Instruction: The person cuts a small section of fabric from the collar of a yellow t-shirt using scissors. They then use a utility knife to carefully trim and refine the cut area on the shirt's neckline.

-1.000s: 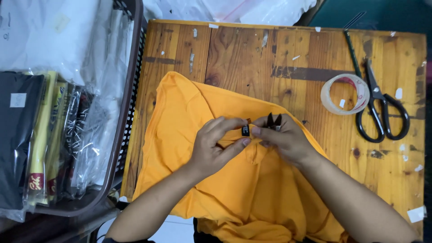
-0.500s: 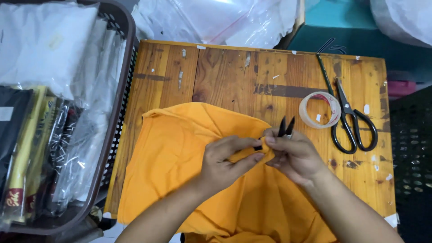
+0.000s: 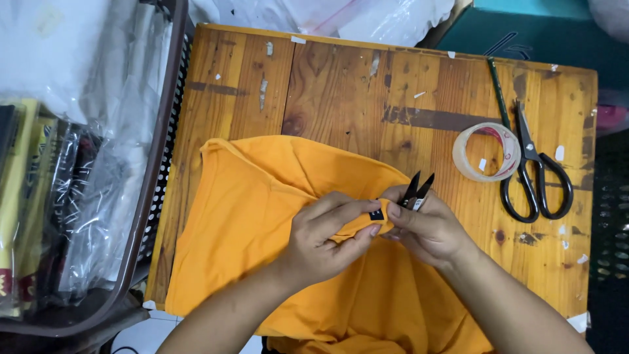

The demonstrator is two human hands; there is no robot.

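- Orange garment (image 3: 262,216) spread across the wooden surface (image 3: 341,85), bunched between both hands.
- Left hand (image 3: 324,239) pinches a fabric fold with its small black tag (image 3: 377,214).
- Right hand (image 3: 426,229) grips black thread snips (image 3: 417,190), blades just beside that fold.

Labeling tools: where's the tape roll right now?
In the head view the tape roll lies on the table's right side, against the black scissors, up and right of the right hand.

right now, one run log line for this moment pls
left hand: pinches orange garment | right hand: holds black snips | scissors, tape roll: on table
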